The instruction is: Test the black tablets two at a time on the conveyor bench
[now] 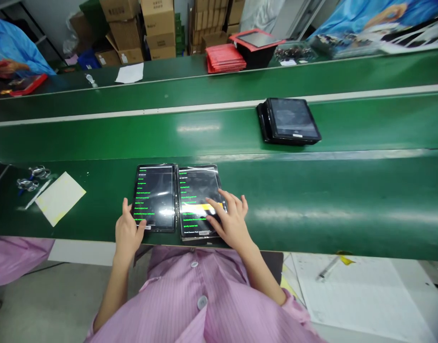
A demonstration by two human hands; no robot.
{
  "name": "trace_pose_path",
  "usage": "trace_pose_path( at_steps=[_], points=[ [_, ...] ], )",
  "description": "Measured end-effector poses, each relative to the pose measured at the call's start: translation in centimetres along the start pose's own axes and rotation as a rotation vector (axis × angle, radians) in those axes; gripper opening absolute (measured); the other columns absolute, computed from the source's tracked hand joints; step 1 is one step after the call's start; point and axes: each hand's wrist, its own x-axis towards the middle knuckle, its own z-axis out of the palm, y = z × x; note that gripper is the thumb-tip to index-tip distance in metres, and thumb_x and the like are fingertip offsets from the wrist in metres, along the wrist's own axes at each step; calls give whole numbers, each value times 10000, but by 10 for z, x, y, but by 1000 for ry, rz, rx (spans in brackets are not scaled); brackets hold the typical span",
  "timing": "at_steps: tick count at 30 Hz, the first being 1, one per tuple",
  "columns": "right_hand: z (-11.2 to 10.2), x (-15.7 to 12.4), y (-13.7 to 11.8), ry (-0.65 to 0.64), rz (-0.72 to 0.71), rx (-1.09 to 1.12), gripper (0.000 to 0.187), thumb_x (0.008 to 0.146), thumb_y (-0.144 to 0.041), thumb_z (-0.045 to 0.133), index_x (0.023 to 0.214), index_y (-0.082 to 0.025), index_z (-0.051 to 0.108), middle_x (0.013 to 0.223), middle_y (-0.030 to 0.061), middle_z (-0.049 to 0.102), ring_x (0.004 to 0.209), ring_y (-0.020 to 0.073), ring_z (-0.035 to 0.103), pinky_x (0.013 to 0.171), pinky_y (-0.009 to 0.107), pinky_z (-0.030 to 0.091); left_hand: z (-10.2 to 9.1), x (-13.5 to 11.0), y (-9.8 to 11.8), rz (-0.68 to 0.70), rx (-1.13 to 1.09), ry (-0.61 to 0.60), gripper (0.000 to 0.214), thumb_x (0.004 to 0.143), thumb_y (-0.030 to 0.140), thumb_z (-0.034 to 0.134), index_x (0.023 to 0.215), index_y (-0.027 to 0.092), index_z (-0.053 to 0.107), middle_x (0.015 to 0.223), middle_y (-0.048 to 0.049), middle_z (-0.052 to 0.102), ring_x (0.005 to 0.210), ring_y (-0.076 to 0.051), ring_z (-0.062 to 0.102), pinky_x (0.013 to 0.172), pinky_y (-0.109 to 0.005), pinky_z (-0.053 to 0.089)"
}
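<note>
Two black tablets lie side by side on the near green belt, both showing green text menus. My left hand (128, 231) rests at the lower left corner of the left tablet (155, 196), thumb on its bottom edge and fingers curled against the side. My right hand (230, 216) lies on the right tablet (199, 200), fingers spread, the index fingertip touching a yellow highlighted line on the screen. The right tablet sits on top of at least one more tablet.
A stack of dark tablets (289, 120) sits on the middle belt. Yellow paper (60, 196), a pen and clips lie at left. Red cases (224, 58), a black bin and cardboard boxes (158, 26) stand beyond. A person in blue (15, 47) is far left. Paper sheets with a pen (328, 269) lie lower right.
</note>
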Motion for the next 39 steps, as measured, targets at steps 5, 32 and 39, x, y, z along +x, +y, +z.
trace_pose_path(
  at_steps=[5,32,39],
  points=[
    [3,4,2,-40,24,7,382,985,-377,502,1342,-270,591,1445,156,466,1313,347,409,1145,661,162,-1,2,-6,2,-40,-10,904,930,752,261,1559,104,219,1435,-264,506,1273,-398,547,1016,-532,434],
    [10,32,-4,-123,-12,-23,487,937,-490,575,1392,-319,549,1551,159,320,1385,404,306,1122,727,109,-10,27,-5,79,-20,-88,800,968,703,189,1535,155,323,1471,-200,482,1344,-348,489,1049,-484,445],
    [-13,68,32,23,54,173,560,999,-537,373,1499,-285,386,1479,162,374,1392,357,331,1152,654,188,-22,39,-5,48,180,-219,596,1027,543,205,1519,273,407,1319,-124,576,1123,-294,625,809,-367,537]
  ],
)
